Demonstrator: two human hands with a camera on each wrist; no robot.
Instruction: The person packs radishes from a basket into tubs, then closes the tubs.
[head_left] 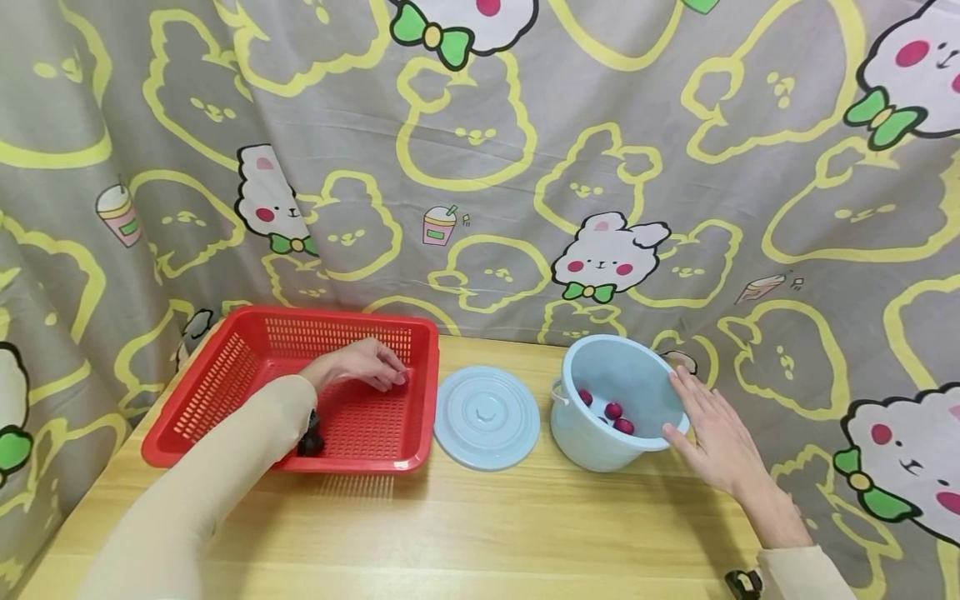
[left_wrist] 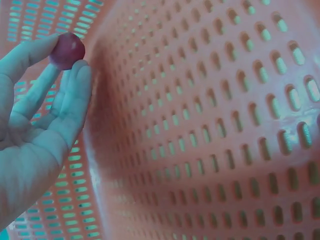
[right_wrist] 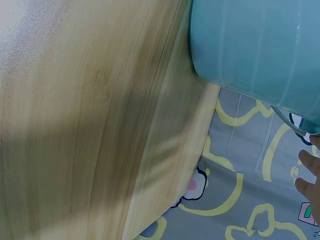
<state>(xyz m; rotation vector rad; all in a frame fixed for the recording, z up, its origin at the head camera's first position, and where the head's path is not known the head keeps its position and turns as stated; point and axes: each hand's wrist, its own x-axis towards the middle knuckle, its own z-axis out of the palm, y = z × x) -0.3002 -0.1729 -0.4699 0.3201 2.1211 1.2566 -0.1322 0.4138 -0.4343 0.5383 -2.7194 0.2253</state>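
In the head view my left hand is inside the red plastic basket, by its right wall. Thumb and fingertips pinch a small round dark-red fruit, seen best in the left wrist view. My right hand rests at the right rim of the light-blue bucket, its fingers straight and spread. Several similar red fruits, such as this one, lie at the bottom of the bucket. In the right wrist view only some fingertips show beside the bucket.
A round light-blue lid lies on the wooden table between basket and bucket. The bucket's handle hangs at its left side. A patterned grey curtain hangs along the table's back edge.
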